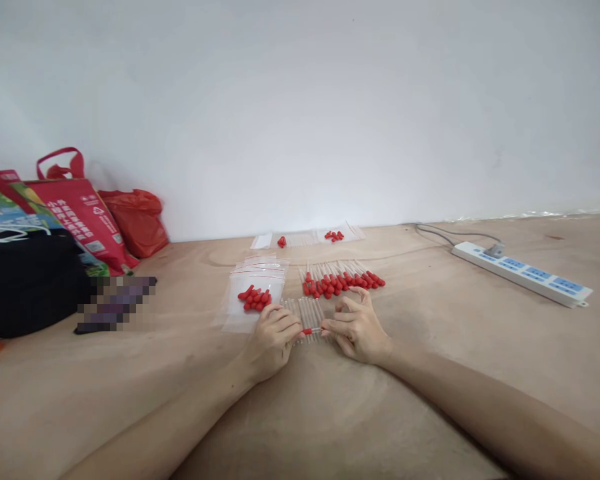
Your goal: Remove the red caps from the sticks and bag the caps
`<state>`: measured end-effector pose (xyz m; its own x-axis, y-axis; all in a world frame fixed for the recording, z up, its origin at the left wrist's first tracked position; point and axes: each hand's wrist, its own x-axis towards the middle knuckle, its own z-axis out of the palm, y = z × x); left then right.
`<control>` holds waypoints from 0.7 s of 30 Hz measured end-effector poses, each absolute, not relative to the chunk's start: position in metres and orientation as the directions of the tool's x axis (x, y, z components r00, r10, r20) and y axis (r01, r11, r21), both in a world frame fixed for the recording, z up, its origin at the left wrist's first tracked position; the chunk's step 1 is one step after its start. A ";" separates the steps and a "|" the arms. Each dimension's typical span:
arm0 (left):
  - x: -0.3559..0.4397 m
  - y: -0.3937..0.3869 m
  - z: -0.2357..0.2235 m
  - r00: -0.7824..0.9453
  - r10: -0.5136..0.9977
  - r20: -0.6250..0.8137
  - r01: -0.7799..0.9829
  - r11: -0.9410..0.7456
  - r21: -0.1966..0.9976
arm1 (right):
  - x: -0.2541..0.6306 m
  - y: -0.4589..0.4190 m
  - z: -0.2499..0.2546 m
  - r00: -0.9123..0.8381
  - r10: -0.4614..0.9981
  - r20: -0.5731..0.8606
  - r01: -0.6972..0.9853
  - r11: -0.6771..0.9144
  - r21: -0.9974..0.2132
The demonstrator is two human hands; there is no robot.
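My left hand (275, 333) pinches a small red rubber bulb (307, 331). Opposite it, the fingers of my right hand (357, 330) are closed on a thin glass dropper tube (317, 330), whose end meets the bulb; how far it goes in is too small to tell. Beneath and behind both hands lies a row of bare glass tubes (307, 309). Loose red bulbs (255, 299) sit on clear zip bags (235, 313) just beyond my left hand. Past my right hand, several droppers with red bulbs (337, 283) lie side by side, tubes pointing toward the wall.
Near the wall lie more bags (353, 232) with red bulbs and tubes. A white power strip (520, 272) with a grey cable stands at right. Shopping bags (80, 213), a black bag (30, 283) and a blurred-out dark item (117, 307) occupy the left of the wooden table (430, 320).
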<state>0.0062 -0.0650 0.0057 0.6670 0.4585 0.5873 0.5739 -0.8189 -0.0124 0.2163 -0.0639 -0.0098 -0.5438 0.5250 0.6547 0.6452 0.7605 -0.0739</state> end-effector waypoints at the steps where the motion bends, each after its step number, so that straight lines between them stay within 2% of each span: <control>1: 0.006 -0.065 0.006 0.668 0.461 0.584 0.574 -0.819 -0.010 | 0.217 -0.064 -0.010 -0.544 0.532 0.648 0.649 0.757 -0.077; 10: 0.003 -0.065 0.004 0.672 0.405 0.620 0.548 -0.835 -0.048 | 0.223 -0.065 -0.008 -0.548 0.560 0.622 0.631 0.764 -0.133; 15: -0.017 -0.063 0.002 0.504 0.495 0.708 0.682 -0.731 0.027 | 0.230 -0.057 -0.008 -0.417 0.673 0.611 0.726 0.651 -0.222; 21: -0.032 -0.044 0.012 0.284 0.588 0.757 0.797 -0.584 0.155 | 0.224 -0.056 -0.010 -0.345 0.757 0.556 0.792 0.552 -0.260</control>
